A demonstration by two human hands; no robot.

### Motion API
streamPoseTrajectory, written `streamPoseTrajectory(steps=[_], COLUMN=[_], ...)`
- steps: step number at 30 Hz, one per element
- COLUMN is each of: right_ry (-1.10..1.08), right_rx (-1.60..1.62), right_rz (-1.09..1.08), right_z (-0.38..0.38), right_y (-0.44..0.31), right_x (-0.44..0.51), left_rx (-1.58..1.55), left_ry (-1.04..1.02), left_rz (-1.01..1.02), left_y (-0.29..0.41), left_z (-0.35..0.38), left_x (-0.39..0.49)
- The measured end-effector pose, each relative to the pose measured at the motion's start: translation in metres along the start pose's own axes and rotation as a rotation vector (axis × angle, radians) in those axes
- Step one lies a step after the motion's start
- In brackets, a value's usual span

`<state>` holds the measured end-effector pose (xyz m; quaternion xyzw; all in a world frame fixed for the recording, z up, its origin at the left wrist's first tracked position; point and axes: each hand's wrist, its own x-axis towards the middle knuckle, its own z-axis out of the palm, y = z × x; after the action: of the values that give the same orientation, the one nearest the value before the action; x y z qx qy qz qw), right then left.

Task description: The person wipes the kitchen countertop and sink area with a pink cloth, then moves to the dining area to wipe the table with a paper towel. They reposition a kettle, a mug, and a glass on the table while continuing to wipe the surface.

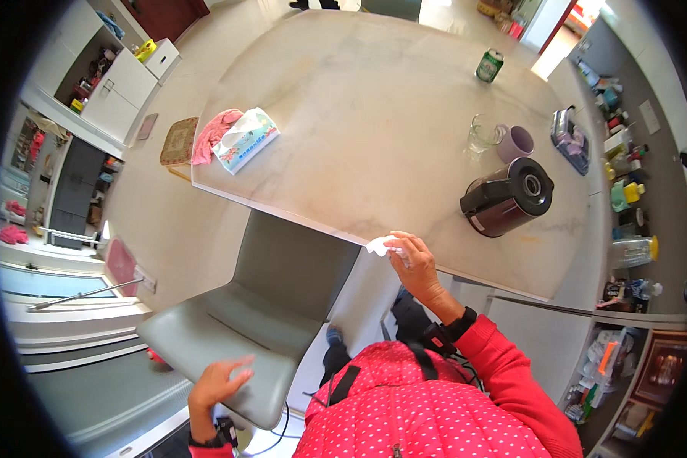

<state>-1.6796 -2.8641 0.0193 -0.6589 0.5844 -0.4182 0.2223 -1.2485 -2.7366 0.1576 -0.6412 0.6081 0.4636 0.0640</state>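
My right hand (415, 263) holds a crumpled white tissue (380, 246) between thumb and fingers at the near edge of the marble-patterned table (366, 131). Over the seat of a grey leather chair (235, 320) is my left hand (220, 380), a little blurred, its fingers apart and nothing in it. On the table's left part a soft tissue pack (246, 141) lies against a pink cloth (214, 134). A dark brown thermal jug (506, 197) with a black lid stands to the right, near a purple mug (515, 144) and a clear glass mug (482, 134).
A green drink can (489, 66) stands at the table's far right, and a clear-lidded container (571, 140) lies at its right edge. Shelves with bottles (635, 252) line the right side. Left of the table is a stool with a patterned seat (178, 142).
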Motion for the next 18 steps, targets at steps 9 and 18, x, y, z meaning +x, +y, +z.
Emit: streamPoseTrajectory(steps=[9,18], right_ry=[-0.252,-0.280], right_rx=[0.493,0.821], right_rz=[0.228,0.587], right_z=[-0.031,-0.049], right_y=[0.011,0.020], right_x=[-0.004,0.016], left_rx=[0.156,0.148], left_ry=[0.149,0.208], left_rz=[0.899,1.029], left_y=[0.245,0.254], left_z=[0.061,0.084], left_x=[0.191,0.284])
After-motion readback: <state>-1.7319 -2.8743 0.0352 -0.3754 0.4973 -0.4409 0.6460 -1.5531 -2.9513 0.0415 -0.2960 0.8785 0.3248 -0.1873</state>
